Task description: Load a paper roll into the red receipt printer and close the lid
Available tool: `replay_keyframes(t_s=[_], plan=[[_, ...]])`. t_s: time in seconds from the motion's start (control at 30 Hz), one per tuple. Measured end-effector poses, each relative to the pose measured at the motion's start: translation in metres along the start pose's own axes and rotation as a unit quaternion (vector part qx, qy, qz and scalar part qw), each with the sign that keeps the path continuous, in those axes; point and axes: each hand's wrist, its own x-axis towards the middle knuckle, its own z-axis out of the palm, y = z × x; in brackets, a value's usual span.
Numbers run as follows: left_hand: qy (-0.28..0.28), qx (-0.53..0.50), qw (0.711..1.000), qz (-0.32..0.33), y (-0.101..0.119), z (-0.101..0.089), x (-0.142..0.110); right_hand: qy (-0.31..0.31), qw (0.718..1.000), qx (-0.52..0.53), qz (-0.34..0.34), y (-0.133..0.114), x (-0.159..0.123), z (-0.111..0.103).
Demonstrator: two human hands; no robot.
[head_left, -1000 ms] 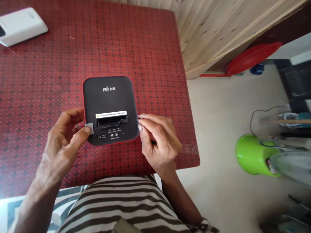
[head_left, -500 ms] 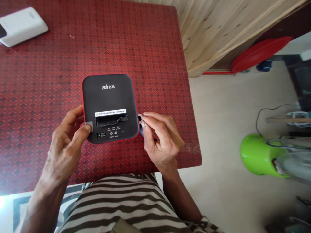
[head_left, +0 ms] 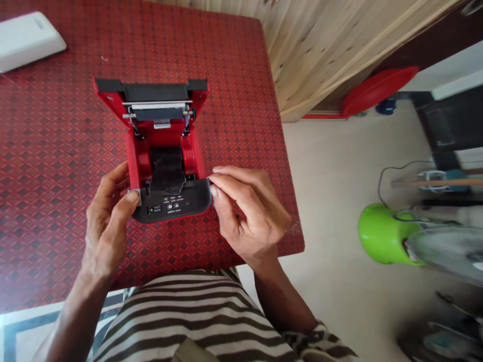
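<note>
A small red and black printer rests on the table in front of me with its lid swung up and tilted back. Inside the red bay lies a black strip or sheet that runs forward over the front panel. My left hand grips the printer's left side, fingers along the wall and thumb on a small grey square at the corner. At the right edge, my right hand has thumb and fingertips pinched together against the printer. What lies between those fingertips is hidden.
A red patterned table carries the printer, and a white device lies at its far left. Beyond the right edge are a wooden panel, a green bucket, a fan and a red round object.
The printer's lid was closed in both earlier frames and is now up, baring the inside. A grey ring-like piece showed at my right fingertips half a second ago. Both hands stay at the printer's sides.
</note>
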Motion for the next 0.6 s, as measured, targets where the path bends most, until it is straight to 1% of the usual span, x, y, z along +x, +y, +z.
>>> replay_keyframes(t_s=[0.07, 0.13, 0.23, 0.3, 0.37, 0.47, 0.53, 0.57, 0.6], plan=[[0.001, 0.016, 1.0, 0.025, -0.005, 0.001, 0.003, -0.047, 0.998, 0.019, -0.026, -0.004, 0.011, 0.002], [-0.003, 0.046, 0.997, 0.058, -0.009, 0.001, 0.007, -0.128, 0.99, 0.019, -0.055, -0.008, 0.024, 0.009], [-0.009, 0.062, 0.994, 0.091, -0.015, -0.002, 0.012, -0.27, 0.959, -0.034, -0.083, -0.011, 0.043, 0.025], [-0.015, 0.073, 0.992, 0.101, -0.017, -0.003, 0.013, -0.335, 0.935, -0.079, -0.082, -0.012, 0.054, 0.038], [-0.021, 0.082, 0.991, 0.104, -0.017, -0.005, 0.013, -0.365, 0.92, -0.117, -0.075, -0.013, 0.065, 0.049], [-0.026, 0.083, 0.99, 0.107, -0.014, -0.006, 0.012, -0.376, 0.91, -0.149, -0.091, -0.011, 0.077, 0.063], [-0.031, 0.084, 0.991, 0.102, -0.012, -0.006, 0.012, -0.387, 0.903, -0.151, -0.108, -0.008, 0.08, 0.072], [-0.033, 0.085, 0.991, 0.1, -0.012, -0.006, 0.011, -0.386, 0.904, -0.146, -0.115, -0.006, 0.08, 0.076], [-0.035, 0.088, 0.991, 0.098, -0.011, -0.007, 0.011, -0.369, 0.912, -0.137, -0.113, -0.003, 0.079, 0.081]])
